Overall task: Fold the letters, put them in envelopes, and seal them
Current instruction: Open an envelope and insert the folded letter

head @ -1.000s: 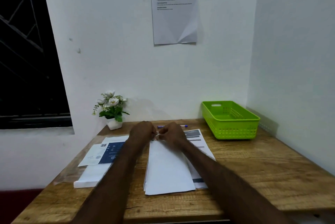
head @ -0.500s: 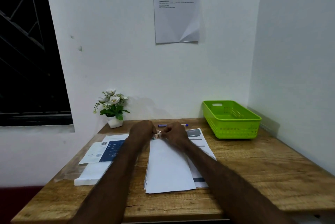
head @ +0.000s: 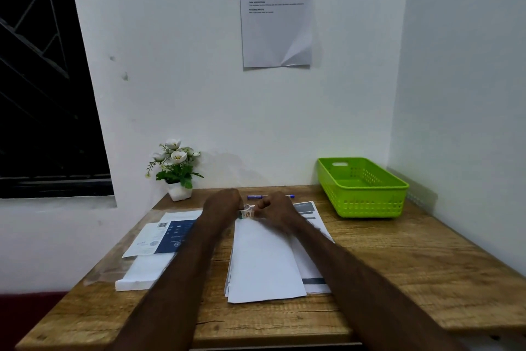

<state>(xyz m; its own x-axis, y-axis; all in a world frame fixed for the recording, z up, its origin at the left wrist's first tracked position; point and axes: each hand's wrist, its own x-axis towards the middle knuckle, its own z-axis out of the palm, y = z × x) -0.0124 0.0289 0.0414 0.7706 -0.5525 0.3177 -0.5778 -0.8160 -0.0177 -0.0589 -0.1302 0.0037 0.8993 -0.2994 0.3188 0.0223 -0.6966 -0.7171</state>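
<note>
Letters (head: 264,259) lie in a white stack at the middle of the tabletop (head: 398,265), long side running near to far, with a printed sheet (head: 310,217) peeking out along the right edge. From the head camera, both hands meet at the far end of that stack, around a small roll of clear tape (head: 246,212). The left hand (head: 223,204) is curled around the roll's left side and grips it; the right hand (head: 274,208) has its fingers bent and pinched in at the roll's right side, apparently picking at the tape's free end, though the exact contact is too small to make out. My read: this is the sealing gear being readied, with no fold visible in the stack yet. The next move calls for a clean length of tape pulled free, or the roll set aside so the top sheet can be folded. To the left sits a pile of white envelopes (head: 148,271) with a blue-and-white leaflet (head: 168,237) on top. A green basket (head: 361,188) waits far right, a pen (head: 256,196) lies just beyond the hands, and a small flower pot (head: 178,171) stands far left.
</note>
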